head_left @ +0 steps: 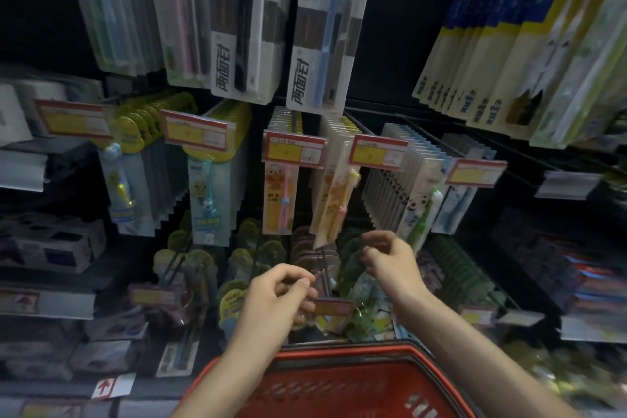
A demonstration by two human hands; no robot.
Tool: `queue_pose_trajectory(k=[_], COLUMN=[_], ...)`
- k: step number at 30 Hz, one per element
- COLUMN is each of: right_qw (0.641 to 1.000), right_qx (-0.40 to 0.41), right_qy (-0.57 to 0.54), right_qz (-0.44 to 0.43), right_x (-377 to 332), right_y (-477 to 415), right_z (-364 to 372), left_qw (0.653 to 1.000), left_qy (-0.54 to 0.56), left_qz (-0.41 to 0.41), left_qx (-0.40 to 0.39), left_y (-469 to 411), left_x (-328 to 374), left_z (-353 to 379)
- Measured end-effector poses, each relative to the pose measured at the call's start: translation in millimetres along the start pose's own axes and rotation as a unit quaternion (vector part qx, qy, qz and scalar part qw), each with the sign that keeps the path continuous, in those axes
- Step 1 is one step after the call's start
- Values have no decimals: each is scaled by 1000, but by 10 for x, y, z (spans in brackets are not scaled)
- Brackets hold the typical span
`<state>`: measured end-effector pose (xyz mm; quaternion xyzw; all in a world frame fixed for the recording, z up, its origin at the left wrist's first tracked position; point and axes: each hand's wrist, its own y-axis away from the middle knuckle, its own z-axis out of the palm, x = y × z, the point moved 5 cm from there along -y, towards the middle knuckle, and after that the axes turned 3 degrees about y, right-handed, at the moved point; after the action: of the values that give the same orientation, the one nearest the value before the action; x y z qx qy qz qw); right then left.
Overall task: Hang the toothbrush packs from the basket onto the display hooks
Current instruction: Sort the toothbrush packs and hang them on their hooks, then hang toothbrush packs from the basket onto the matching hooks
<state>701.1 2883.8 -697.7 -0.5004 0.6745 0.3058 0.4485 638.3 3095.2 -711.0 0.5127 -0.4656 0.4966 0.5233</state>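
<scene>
Toothbrush pack (359, 285), dim and blurred, hangs between both hands, above the red basket (342, 383). Right hand (390, 261) pinches its top edge with curled fingers; left hand (278, 295) seems closed around the hook (324, 270) near its price tag (334, 307). I would steady the hook, then slide the pack's hole straight over its tip.

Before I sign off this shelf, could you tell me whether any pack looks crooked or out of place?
Yes: the front yellow pack on the middle row hangs tilted, its lower end swung left, while the neighbouring duck pack hangs straight. Nothing else stands out, though the dim lower hooks are blurred.
</scene>
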Motion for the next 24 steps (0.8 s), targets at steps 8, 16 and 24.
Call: queue_pose_trajectory(k=[8, 16, 24], right_qw=[976, 909, 843], right_qx=[-111, -208, -314], right_qy=[153, 322, 428], right_qz=[-107, -162, -87], right_x=[313, 1121, 2326], right_y=[689, 1140, 1524], right_z=[-107, -179, -94], left_qw=[979, 846, 729], left_qy=[-189, -496, -638], left_qz=[71, 157, 173], left_qx=[-40, -116, -177], left_y=[172, 503, 798], left_x=[-263, -797, -1442], left_z=[17, -49, -234])
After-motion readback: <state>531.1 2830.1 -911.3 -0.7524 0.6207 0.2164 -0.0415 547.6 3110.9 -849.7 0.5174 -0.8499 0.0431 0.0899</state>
